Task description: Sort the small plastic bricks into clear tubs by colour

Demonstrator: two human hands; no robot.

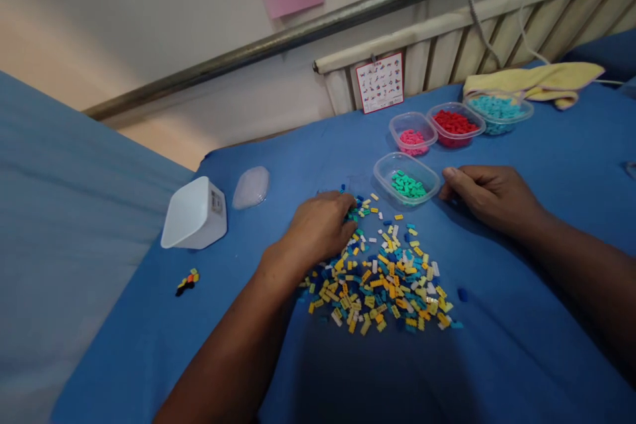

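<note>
My left hand (pixel 322 224) reaches over the left upper side of a loose pile of small toy building bricks (pixel 385 285). Its thumb and forefinger are apart, with green and blue bricks near their tips; the other fingers are mostly hidden. The pile mixes yellow, orange, blue, teal and white pieces. To the right, my right hand (pixel 491 197) rests on the blue cloth with curled fingers, thumb pressed to the forefinger; anything inside is hidden. Just left of it stands a clear tub (pixel 380 179) with green bricks (pixel 410 187) in it.
Behind are clear tubs of pink bricks (pixel 413 140), red bricks (pixel 454 123) and light-blue bricks (pixel 497 109), with a yellow cloth (pixel 536 81) beyond. Leftward are a white container (pixel 193 215), a translucent lid (pixel 251 187) and a small brick cluster (pixel 187 281). A picture card (pixel 380 83) leans against the radiator.
</note>
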